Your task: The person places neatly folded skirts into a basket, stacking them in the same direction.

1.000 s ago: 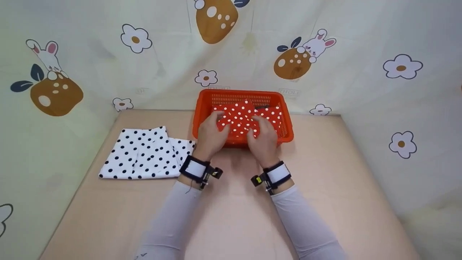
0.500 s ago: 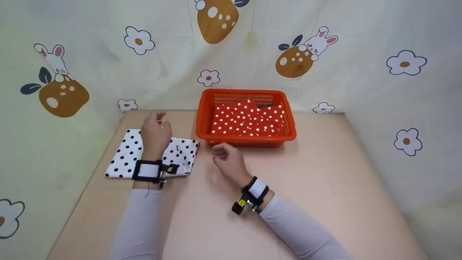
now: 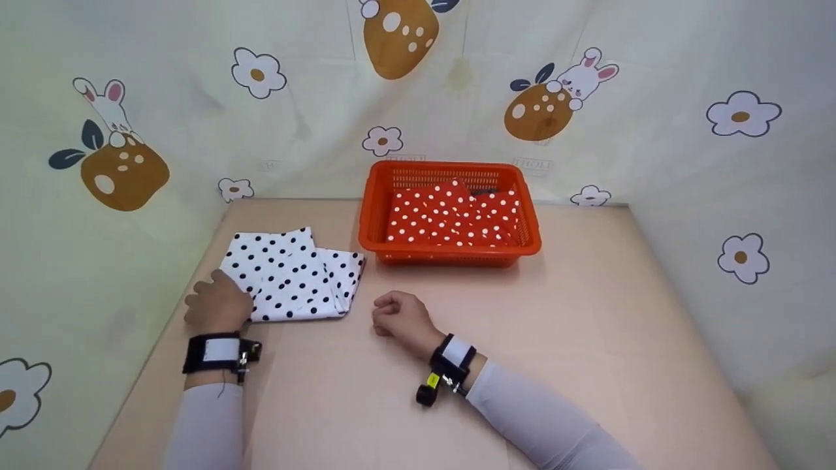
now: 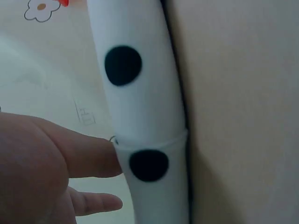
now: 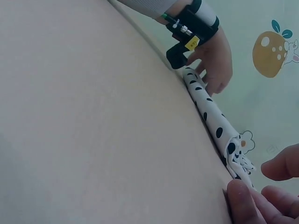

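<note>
A folded white cloth with black dots lies on the left of the table. Over its left front corner is my left hand, back upward and fingers bent downward. In the left wrist view, the thumb overlaps the cloth's thick folded edge, while another finger stands apart from it. My right hand is right of the cloth, in front of the basket, loosely curled and holding nothing. The right wrist view shows its thumb apart from the fingers, with the cloth roll-like beyond.
An orange-red plastic basket stands at the back middle, holding folded red cloth with white dots and something dark behind it. Printed fabric walls enclose the table at the back and both sides.
Both hands have left the red cloth in the basket. My left hand has moved left and toward me to the white cloth's corner; my right hand has drawn back in front of the basket.
</note>
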`<state>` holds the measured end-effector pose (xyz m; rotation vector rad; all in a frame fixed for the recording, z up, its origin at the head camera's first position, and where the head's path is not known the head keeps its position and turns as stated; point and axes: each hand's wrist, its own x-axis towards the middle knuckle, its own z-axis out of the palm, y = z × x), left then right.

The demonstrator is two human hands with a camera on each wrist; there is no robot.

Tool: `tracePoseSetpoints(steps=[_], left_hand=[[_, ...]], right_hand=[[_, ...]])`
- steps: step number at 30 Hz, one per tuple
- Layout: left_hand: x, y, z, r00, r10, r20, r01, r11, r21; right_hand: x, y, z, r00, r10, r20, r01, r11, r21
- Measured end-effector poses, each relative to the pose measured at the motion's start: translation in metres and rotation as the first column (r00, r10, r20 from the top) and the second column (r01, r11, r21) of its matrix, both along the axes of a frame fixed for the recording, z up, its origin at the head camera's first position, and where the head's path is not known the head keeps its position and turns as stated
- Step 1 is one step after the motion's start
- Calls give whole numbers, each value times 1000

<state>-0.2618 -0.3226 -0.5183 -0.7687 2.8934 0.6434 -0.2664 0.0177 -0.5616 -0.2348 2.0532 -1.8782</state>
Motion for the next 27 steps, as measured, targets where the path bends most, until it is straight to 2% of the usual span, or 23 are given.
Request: tracePoseSetpoints(steps=[3, 7, 11, 15, 23, 27], left_hand=[[7, -10, -1, 1000, -20, 1, 20, 999, 49], [9, -19, -2, 998, -43, -45, 47, 995, 92], [10, -26, -2, 995, -76, -69, 82, 993, 80], [14, -31, 1, 992, -116, -53, 118, 992, 48], [30, -34, 5, 986, -160, -49, 161, 987, 22], [38, -32, 7, 986, -164, -13, 164, 986, 1]], right_hand=[[0, 0, -1, 1000, 2, 1, -2, 1000, 20], [-2, 2, -2, 999, -2, -33, 4, 997, 73], [-3, 2, -2, 998, -2, -65, 10, 993, 121], [-2, 3, -1, 997, -1, -74, 11, 991, 135], [1, 1, 0, 996, -3, -94, 17, 989, 145], [4, 2, 0, 994, 3, -111, 16, 986, 166]])
